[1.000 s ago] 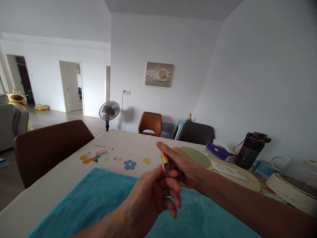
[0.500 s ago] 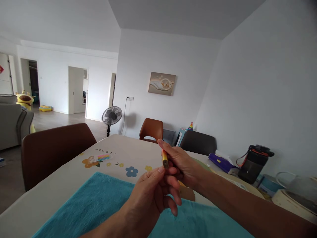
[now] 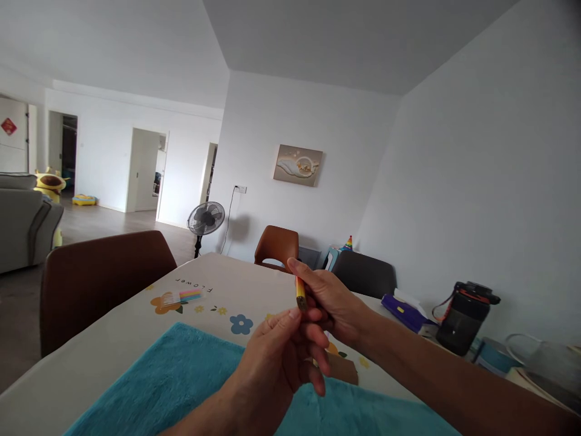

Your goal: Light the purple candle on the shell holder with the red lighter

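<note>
- 1 slim yellow-orange stick (image 3: 300, 289) with a dark near end: pinched in the right hand (image 3: 334, 298), its long axis running toward the wearer.
- Left hand (image 3: 276, 357): loosely curled, just below that end; cannot tell whether it grips.

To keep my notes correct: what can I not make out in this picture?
Head view:
Yellow stick: far end hidden by right hand.
Brown piece: left part behind left hand.
Glass-topped appliance: cut off by right edge.
Colourful packet: contents too small to identify.
</note>
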A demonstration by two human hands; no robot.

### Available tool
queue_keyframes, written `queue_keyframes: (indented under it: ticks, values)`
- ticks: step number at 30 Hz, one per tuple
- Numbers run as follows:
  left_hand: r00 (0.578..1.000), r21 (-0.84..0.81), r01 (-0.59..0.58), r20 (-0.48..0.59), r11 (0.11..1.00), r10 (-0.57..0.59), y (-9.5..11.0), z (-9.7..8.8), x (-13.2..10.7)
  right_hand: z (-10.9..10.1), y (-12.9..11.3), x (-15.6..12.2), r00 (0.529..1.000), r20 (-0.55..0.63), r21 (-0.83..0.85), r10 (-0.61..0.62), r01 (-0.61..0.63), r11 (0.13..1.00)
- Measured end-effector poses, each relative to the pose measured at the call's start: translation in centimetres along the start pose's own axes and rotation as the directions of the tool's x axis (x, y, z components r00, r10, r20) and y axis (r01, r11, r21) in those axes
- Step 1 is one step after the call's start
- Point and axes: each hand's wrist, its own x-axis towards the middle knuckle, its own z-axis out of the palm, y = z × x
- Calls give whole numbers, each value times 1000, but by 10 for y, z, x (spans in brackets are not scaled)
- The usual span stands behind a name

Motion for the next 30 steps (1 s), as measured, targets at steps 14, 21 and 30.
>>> queue_keyframes:
  ticks: [14, 21, 30]
  values:
    - [995, -37, -104, -6, 994, 104, 26, 0, 2, 31, -26, 8, 995, 15, -46, -97, 98, 994]
    - [992, -36, -124, 4, 992, 124, 32, -2, 1, 36, -41, 12, 978, -37, -97, -203, 199, 975]
    - [982, -110, -170, 67, 979, 178, 37, -6, -1, 41, -61, 5, 951, -27, -107, -308, 304, 947]
